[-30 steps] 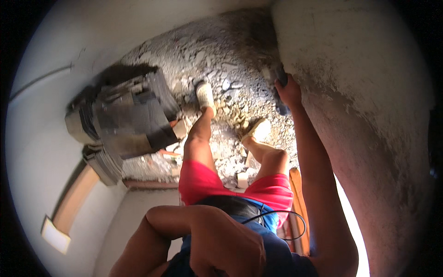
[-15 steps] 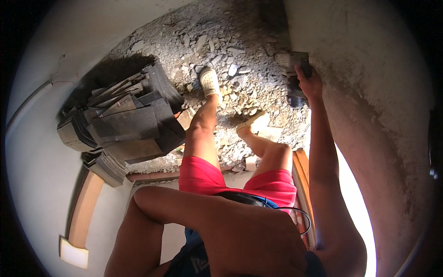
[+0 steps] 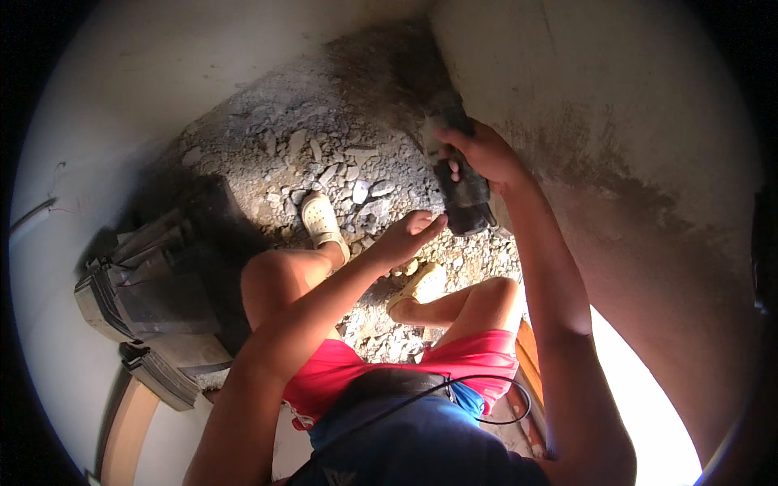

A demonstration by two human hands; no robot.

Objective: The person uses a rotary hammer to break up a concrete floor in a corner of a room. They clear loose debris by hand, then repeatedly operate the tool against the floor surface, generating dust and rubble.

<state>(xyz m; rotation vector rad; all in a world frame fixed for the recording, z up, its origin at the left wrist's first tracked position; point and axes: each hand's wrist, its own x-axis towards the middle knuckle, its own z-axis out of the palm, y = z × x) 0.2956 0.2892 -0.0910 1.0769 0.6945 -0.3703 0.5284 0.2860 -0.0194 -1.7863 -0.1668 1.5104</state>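
Note:
My right hand (image 3: 485, 158) is closed around the middle of a long dark object (image 3: 464, 194) beside the right wall. A pale patch shows near the fingers, and its near end is dark and rounded; its exact kind is hard to make out in the shade. My left hand (image 3: 411, 236) reaches in from the left with nothing visible in it. Its fingers are partly curled and apart, the tips close to the object's near end; whether they touch it I cannot tell. Beneath both hands lies rubble (image 3: 348, 158) of broken stone and grit.
A stack of dark flat panels (image 3: 166, 296) leans by the left wall, with a wooden board (image 3: 130, 433) below it. My feet, in pale clogs (image 3: 322, 217), stand on the loose stones. The stained right wall (image 3: 616, 178) rises close beside my right arm. A black cable (image 3: 486, 378) crosses my waist.
My right hand has moved left and slightly nearer, bringing the dark object off the wall side. My left arm, bent across my body before, now stretches forward to it. My view has shifted right.

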